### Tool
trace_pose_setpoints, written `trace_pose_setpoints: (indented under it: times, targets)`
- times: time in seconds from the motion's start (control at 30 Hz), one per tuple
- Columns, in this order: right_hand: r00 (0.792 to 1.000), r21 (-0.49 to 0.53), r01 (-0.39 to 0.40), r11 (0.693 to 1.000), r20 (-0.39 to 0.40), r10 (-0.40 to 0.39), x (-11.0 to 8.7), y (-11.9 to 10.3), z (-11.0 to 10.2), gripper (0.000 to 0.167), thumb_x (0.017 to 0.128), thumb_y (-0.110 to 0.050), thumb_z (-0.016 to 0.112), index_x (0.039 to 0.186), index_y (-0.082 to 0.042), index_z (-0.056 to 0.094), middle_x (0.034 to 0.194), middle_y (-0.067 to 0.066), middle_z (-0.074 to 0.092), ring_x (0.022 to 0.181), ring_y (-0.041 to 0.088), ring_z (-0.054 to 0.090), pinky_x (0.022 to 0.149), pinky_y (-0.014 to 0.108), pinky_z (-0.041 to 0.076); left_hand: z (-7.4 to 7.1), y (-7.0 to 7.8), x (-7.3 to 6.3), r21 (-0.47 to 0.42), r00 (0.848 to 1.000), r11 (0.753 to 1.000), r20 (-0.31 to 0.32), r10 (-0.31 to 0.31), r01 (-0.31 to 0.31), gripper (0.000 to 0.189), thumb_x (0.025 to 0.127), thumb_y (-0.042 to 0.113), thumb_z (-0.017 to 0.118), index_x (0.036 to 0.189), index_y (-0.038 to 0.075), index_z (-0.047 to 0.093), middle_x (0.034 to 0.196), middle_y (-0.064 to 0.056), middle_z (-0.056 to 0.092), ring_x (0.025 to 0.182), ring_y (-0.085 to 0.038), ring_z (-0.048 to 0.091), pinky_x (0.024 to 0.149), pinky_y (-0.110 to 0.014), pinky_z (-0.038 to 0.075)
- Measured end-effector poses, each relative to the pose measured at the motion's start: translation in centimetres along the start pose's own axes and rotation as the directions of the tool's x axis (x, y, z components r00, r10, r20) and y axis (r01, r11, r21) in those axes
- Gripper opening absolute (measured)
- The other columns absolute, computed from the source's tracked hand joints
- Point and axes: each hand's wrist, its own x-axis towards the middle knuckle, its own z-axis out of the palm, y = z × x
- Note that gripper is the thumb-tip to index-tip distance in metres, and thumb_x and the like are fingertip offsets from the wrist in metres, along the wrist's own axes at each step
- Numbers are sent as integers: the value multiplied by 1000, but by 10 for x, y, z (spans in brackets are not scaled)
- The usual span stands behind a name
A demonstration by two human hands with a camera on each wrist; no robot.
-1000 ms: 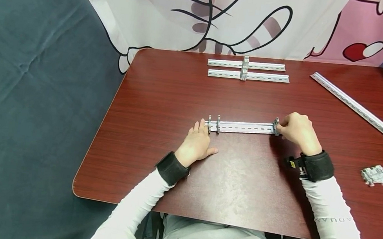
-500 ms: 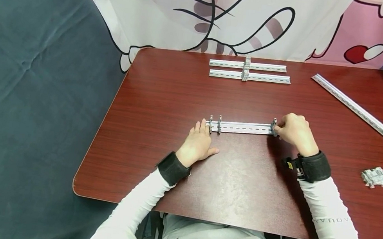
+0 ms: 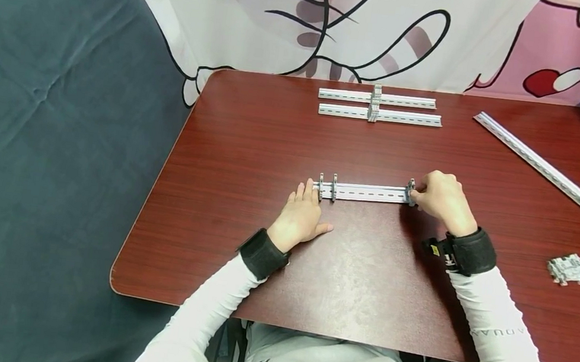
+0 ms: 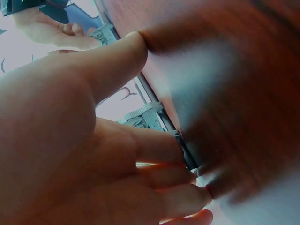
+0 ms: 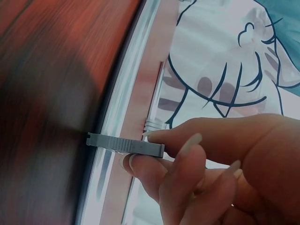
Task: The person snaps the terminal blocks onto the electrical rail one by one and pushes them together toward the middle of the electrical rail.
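A slotted metal DIN rail (image 3: pixel 369 193) lies across the middle of the table. Two upright grey clips, the outer clip (image 3: pixel 321 188) and the inner clip (image 3: pixel 334 188), sit near its left end. My left hand (image 3: pixel 295 216) rests its straight fingers at that end, thumb spread on the table side. At the right part of the rail, my right hand (image 3: pixel 444 202) pinches a grey terminal-rail clip (image 5: pixel 124 144) between thumb and fingers. In the right wrist view this clip straddles the rail. The rail's right tip is hidden by the right hand in the head view.
Two parallel rails (image 3: pixel 404 117) bridged by a clip stack (image 3: pixel 374 104) lie at the back. A longer bare rail (image 3: pixel 539 163) slants at the back right. A pile of grey clips (image 3: pixel 569 269) lies on the right of the table (image 3: pixel 199 224).
My right hand has moved left with its clip, closer to the two clips at the left end. The left hand has stayed in place on the rail.
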Motion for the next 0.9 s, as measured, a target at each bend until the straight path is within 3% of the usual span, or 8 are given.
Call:
trace_pose_setpoints:
  times: [0.43,0.67,0.9]
  targets:
    - [1000,20,19,1000,5,-19,0,-10,4,26,83,-13,61,58,-5,65,48,-1,59,50,19,58,48,28,38,1,-1,1,0,1000,1000,-4,3,-3,91,95,56,48,152,-6,13,161,-23,6,150,-34,11,121,-42,21]
    - [1000,4,-5,1000,-1,5,2,-14,7,20,82,-16,63,70,-3,72,53,2,64,60,30,64,53,43,47,2,-2,1,-1,1000,1000,-11,4,-4,91,95,56,48,152,-6,13,161,-23,7,150,-34,11,121,-42,20]
    - [999,-9,31,999,-28,-31,3,-21,9,20,81,-16,64,69,-4,73,63,11,68,66,35,64,62,51,50,1,-2,1,-4,1000,1000,-4,1,-1,91,95,56,48,152,-6,13,161,-23,6,150,-34,11,121,-42,21]
